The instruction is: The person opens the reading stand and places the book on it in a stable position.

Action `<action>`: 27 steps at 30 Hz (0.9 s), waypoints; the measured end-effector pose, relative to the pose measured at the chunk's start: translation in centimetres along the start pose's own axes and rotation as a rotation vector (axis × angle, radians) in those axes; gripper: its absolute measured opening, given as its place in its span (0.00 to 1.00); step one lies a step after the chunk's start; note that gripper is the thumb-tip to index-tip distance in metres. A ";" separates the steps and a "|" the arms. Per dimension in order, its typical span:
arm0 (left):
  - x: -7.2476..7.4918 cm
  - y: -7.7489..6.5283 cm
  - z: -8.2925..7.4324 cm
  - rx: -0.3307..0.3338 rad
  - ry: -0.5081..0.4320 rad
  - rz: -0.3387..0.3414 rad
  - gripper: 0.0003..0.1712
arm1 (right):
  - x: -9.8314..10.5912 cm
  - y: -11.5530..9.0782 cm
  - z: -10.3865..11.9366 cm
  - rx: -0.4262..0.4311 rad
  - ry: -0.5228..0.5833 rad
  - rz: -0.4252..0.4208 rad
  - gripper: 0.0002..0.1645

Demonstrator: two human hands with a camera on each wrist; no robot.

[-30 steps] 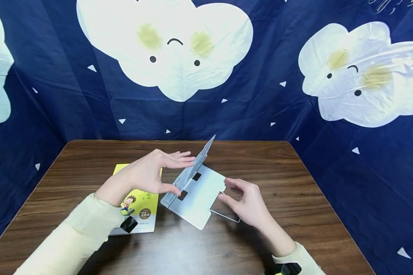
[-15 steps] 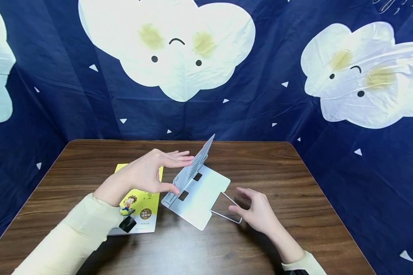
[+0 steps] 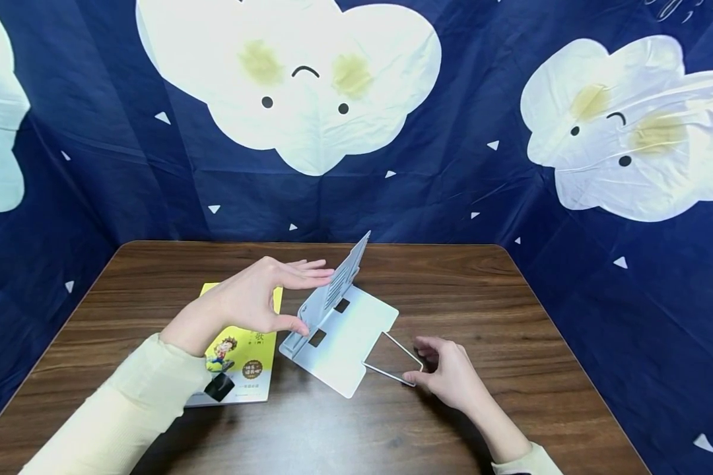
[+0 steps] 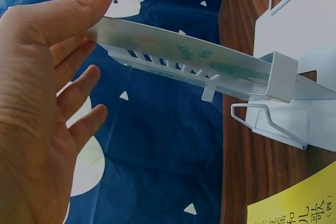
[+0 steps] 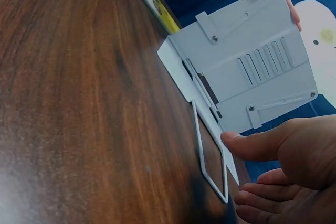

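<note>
A pale metal book stand (image 3: 353, 336) rests on the table, its slotted panel (image 5: 231, 61) tilted up from a flat base plate. My left hand (image 3: 258, 293) holds the panel's edge, thumb on one face and fingers on the other, as the left wrist view (image 4: 58, 61) shows from close by. From the base a wire leg (image 3: 386, 373) sticks out to the right. Around the outer end of that leg my right hand (image 3: 448, 373) hovers with relaxed fingers, the thumb tip right at the wire. In the right wrist view a gap shows between thumb and fingers.
A yellow and white book (image 3: 261, 369) with a cartoon child on its cover lies left of the stand, partly under the left forearm. The wooden table (image 3: 333, 435) ends at a dark blue cloth backdrop (image 3: 356, 204) with white clouds.
My right hand has let go of the base plate's right edge and moved right and toward me, to the wire leg's outer end. The left hand and stand have barely moved.
</note>
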State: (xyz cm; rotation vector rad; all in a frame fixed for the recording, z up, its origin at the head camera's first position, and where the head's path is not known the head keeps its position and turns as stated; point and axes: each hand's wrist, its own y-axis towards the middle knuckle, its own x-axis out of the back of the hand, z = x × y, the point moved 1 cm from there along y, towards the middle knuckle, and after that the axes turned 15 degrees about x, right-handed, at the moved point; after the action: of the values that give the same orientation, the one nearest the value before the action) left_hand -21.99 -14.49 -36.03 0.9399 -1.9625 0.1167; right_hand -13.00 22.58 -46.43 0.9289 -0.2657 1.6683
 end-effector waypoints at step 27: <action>0.3 -0.1 -0.1 0.009 -0.009 0.017 0.46 | -0.2 0.7 -1.4 -0.059 0.059 0.097 0.38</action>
State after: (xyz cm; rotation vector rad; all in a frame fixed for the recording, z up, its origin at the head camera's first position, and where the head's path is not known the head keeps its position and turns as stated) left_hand -21.98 -14.67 -35.77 0.9312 -1.9797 0.1316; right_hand -14.27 23.07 -47.26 0.8328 -0.3227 1.7645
